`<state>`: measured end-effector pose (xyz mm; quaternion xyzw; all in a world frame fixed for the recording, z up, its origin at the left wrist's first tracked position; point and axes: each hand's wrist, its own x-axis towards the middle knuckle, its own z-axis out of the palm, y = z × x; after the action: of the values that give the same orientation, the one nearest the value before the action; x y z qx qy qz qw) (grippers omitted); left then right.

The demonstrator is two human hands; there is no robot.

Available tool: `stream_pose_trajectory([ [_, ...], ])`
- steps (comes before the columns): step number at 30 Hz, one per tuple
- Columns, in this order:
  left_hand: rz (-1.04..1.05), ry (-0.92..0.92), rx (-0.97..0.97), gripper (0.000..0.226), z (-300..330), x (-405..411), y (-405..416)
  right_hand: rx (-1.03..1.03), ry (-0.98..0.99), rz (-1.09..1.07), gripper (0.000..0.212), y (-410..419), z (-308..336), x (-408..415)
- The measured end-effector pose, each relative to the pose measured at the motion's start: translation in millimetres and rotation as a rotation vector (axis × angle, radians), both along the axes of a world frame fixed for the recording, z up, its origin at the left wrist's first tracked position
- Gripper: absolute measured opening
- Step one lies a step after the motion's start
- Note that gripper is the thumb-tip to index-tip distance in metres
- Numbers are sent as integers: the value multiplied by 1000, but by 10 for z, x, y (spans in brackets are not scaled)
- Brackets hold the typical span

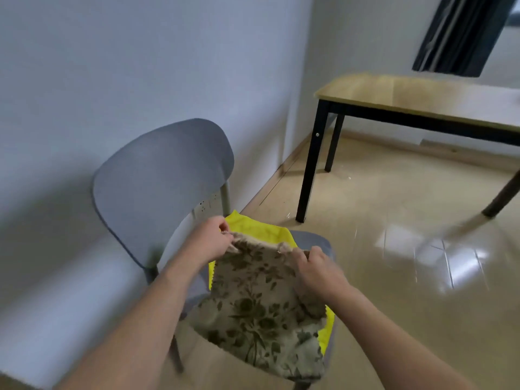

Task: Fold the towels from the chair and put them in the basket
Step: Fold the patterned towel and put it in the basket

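A beige towel with a dark floral print (259, 308) lies across the seat of a grey chair (157, 181) and hangs over its front edge. Under it a yellow towel (259, 228) shows at the back and along the right side. My left hand (209, 239) pinches the floral towel's far left corner. My right hand (318, 267) grips its far right corner. Both corners are slightly lifted off the yellow towel. No basket is in view.
The chair stands against a pale wall (112, 66) on the left. A wooden table with black legs (416, 94) stands at the back right, under a dark curtain (461, 35). Glossy beige floor tiles (394, 249) spread to the right of the chair.
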<state>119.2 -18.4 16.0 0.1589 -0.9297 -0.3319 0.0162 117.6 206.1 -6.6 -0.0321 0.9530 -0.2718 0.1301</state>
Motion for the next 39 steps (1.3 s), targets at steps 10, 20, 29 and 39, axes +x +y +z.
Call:
stream_pose_trajectory([
  [10,-253,-355,-168,3,1099,812,-66,-135,20,-36,16,562,1030,525],
  [20,67,536,77,15,1497,784,14,-919,373,-358,10,735,1729,408],
  [29,89,439,289,22,638,1053,74,-882,331,-420,18,842,827,646],
  [39,159,-134,98,22,-985,1127,140,-520,-76,-451,20,920,-724,835],
])
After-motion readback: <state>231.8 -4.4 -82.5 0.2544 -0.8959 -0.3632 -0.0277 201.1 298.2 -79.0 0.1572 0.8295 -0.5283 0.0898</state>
